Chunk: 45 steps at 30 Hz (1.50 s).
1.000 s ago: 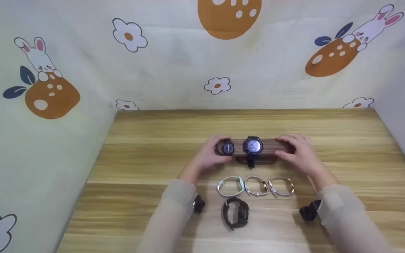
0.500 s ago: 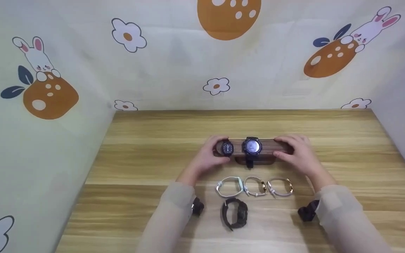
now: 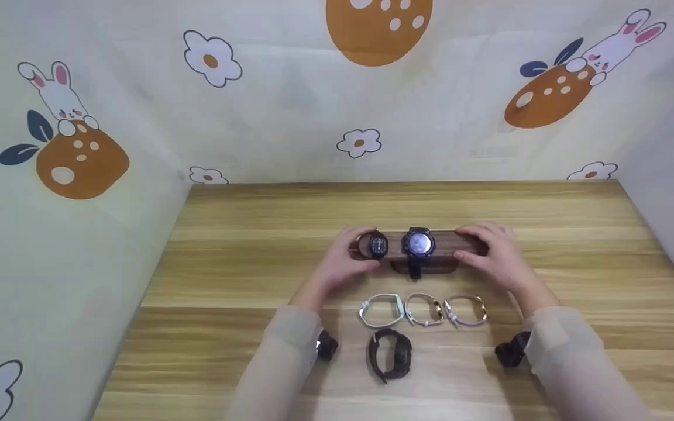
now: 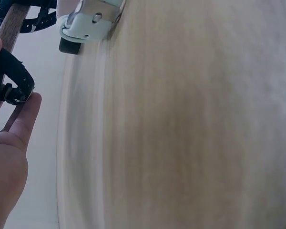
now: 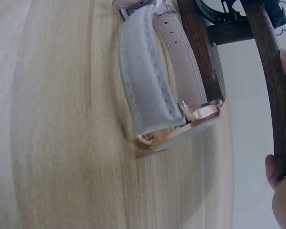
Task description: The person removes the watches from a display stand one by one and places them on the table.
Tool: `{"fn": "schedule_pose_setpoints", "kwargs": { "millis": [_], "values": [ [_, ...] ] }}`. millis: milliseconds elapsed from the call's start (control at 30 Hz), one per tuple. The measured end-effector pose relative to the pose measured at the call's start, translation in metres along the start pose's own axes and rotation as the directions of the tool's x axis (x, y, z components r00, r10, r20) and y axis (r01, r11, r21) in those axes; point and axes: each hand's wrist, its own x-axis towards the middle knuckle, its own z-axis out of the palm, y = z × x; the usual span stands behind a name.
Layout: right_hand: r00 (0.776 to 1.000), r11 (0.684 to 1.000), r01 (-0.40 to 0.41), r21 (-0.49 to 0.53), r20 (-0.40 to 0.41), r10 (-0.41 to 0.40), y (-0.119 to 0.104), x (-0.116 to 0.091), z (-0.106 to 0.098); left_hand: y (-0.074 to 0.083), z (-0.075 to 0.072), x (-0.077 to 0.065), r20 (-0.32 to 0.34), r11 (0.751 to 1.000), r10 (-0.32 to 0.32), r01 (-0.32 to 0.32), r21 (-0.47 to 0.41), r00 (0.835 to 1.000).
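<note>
A dark wood watch stand (image 3: 447, 244) stands on the table, its bar running left to right. My left hand (image 3: 343, 260) holds a small black wristwatch (image 3: 378, 245), looped round the bar near its left end, between thumb and fingers. In the left wrist view, a fingertip touches the buckle of that black strap (image 4: 16, 71). A larger black wristwatch (image 3: 419, 242) hangs round the middle of the bar. My right hand (image 3: 498, 254) grips the bar's right end; in the right wrist view, fingers and thumb lie on either side of the wooden bar (image 5: 271, 81).
In front of the stand lie a mint watch (image 3: 382, 310), a pale-strapped watch (image 3: 425, 310) and a grey-pink strapped watch (image 3: 467, 311) with rose-gold parts. Nearer lies a black watch (image 3: 392, 355) on its side. Patterned cloth (image 3: 290, 105) hangs behind the table.
The small black watch has shifted slightly right along the bar and turned a little, showing more of the bar's left end. My right hand stays in place.
</note>
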Motion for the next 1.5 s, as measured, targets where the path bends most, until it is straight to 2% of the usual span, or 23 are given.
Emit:
{"fn": "schedule_pose_setpoints", "kwargs": {
  "millis": [333, 667, 967, 1267, 1500],
  "values": [
    [1.000, 1.000, 0.001, 0.002, -0.001, -0.001, 0.000, -0.001, 0.000, -0.004, 0.000, 0.003, -0.003, 0.999, -0.022, 0.022, 0.030, 1.000],
    [1.000, 1.000, -0.020, 0.018, 0.006, 0.020, -0.002, -0.001, -0.001, -0.003, -0.002, 0.001, -0.012, 0.998, -0.004, 0.004, 0.057, 1.000],
    [1.000, 0.999, 0.027, 0.025, -0.015, -0.026, 0.000, 0.000, 0.001, -0.004, -0.002, -0.001, -0.026, 0.997, -0.013, 0.015, 0.071, 1.000],
    [1.000, 1.000, 0.017, 0.007, -0.003, -0.017, 0.000, 0.000, 0.000, -0.005, -0.007, -0.005, -0.048, 0.999, -0.019, 0.021, 0.036, 0.999],
    [1.000, 1.000, 0.002, 0.011, 0.007, -0.002, -0.001, 0.000, -0.001, -0.006, -0.011, -0.009, -0.046, 0.999, 0.020, -0.018, 0.049, 0.999]
  ]
}}
